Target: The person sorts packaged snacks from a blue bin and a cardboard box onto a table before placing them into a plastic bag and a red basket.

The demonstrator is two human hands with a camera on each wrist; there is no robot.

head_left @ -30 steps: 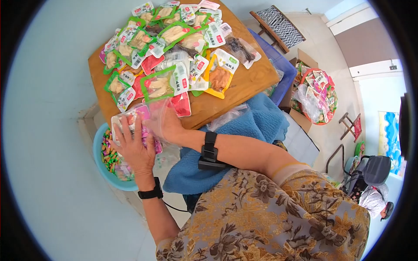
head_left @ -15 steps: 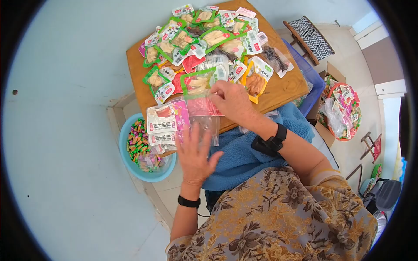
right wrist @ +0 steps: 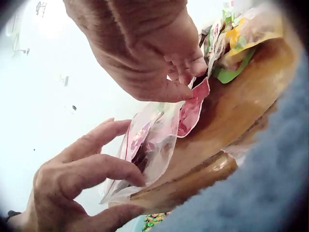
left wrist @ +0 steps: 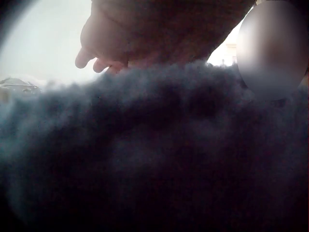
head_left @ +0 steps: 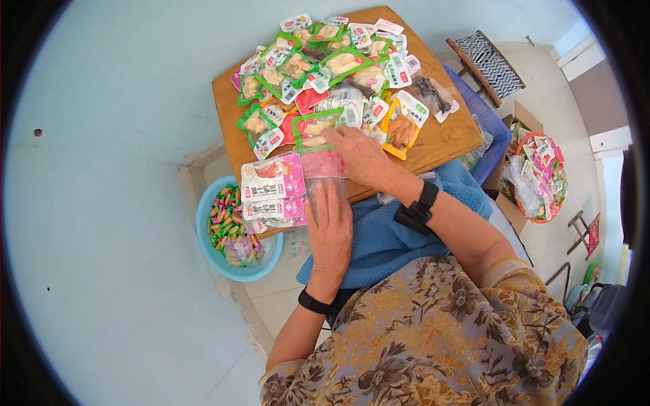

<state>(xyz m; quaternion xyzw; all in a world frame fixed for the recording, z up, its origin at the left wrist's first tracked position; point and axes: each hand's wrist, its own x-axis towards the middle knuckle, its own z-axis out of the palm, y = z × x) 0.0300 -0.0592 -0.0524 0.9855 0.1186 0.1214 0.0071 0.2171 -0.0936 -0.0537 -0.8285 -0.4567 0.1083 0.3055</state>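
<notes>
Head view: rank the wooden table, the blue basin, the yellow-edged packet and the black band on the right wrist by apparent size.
1. wooden table
2. blue basin, though it sits lower and farther from the camera, so it may look smaller than it is
3. yellow-edged packet and black band: too alike to rank

**Bright daylight; wrist views soft**

Head view: bright, even daylight, shadows faint. Strong fisheye w/ black vignette round the rim, edges bent. Pale blue wall [head_left: 101, 169] nearly washed out.

Left wrist view: dim and blurred throughout. Blue towel [left wrist: 154, 159] sits too close, a dark fuzzy mass. Left hand [left wrist: 145, 34] is backlit vs. blown-out white.

Right wrist view: bg overexposed, sheen on clear bag [right wrist: 154, 140]. Red packet [right wrist: 193, 108] fairly sharp; blue towel at right out of focus.
</notes>
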